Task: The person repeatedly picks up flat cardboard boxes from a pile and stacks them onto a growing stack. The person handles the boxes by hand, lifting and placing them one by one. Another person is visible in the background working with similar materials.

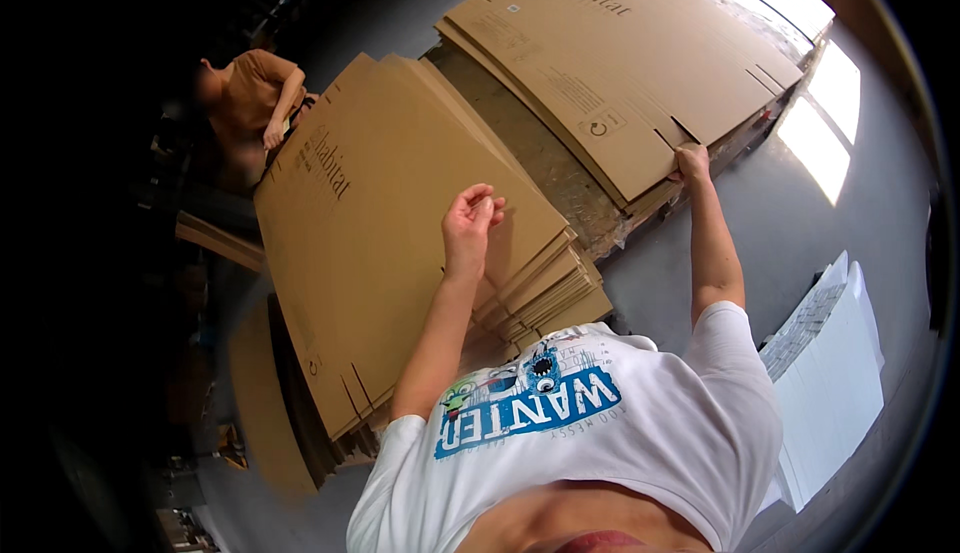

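My right hand (690,163) is closed on the near right edge of a flat brown cardboard sheet (610,53), beside its cut slots. That sheet lies on top of a stack at the far right, and the gripped edge looks slightly raised. Over a second stack of flat cardboard sheets (390,223), to the left, hovers my left hand (473,221). Its fingers are loosely bent and a little apart, with nothing visible in them. Dark print and slots mark both top sheets. The right fingertips are hidden under the cardboard.
A brown surface (530,123) shows between the two stacks. Across the left stack stands another person (250,98), an arm near its edge. White sheets or panels (835,383) stand at the lower right on the grey floor (680,273). More cardboard (265,393) leans at the lower left.
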A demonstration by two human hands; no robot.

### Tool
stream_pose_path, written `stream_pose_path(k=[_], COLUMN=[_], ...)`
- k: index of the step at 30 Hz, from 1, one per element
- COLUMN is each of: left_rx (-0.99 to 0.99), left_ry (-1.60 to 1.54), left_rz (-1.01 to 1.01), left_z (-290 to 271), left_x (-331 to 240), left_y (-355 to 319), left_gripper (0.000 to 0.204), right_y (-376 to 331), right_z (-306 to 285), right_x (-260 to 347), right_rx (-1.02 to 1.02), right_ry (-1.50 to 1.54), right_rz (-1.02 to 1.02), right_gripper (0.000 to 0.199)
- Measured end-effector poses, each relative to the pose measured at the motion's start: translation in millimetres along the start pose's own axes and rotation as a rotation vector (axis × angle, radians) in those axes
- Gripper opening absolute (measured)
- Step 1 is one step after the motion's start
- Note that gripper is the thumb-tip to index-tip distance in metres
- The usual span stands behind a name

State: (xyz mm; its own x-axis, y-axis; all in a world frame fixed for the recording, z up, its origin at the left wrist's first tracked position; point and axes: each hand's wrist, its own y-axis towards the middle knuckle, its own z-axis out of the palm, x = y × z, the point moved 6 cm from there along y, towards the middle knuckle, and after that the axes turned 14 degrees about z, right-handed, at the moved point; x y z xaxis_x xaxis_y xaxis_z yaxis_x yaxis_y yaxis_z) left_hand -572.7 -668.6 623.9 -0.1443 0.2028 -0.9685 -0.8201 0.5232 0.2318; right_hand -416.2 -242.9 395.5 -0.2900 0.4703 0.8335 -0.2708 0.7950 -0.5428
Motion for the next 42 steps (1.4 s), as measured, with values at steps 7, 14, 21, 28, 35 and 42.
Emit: stream_pose_path(k=[7, 14, 21, 28, 35, 42], left_rx=[-0.556, -0.874, -0.909, -1.024, -0.971, -1.006], left_ry=[1.481, 1.970, 1.944, 1.922, 1.977, 1.923], left_rz=[-0.038, -0.651, -0.630, -0.529, -0.476, -0.479], left_z=[-299, -412, -418, -426, -430, -435], left_x=[-74, -94, -107, -98, -92, -88], left_y=[-169, -337, -323, -337, -337, -343], left_gripper=[0.040, 0.049, 0.043, 0.040, 0.037, 0.038], right_y=[-30, -265, -364, -381, -338, -319], right_z=[-26, 86, 180, 185, 162, 166], right_x=[-5, 57, 48, 64, 74, 3], right_rx=[0.089, 0.122, 0.075, -0.009, 0.407, 0.951], right_ry=[0.045, -0.512, -1.074, -1.025, -0.096, 0.452], right_rz=[0.076, -0.649, -0.894, -0.839, -0.336, 0.197], right_gripper=[0.044, 0.034, 0.047, 0.039, 0.034, 0.026])
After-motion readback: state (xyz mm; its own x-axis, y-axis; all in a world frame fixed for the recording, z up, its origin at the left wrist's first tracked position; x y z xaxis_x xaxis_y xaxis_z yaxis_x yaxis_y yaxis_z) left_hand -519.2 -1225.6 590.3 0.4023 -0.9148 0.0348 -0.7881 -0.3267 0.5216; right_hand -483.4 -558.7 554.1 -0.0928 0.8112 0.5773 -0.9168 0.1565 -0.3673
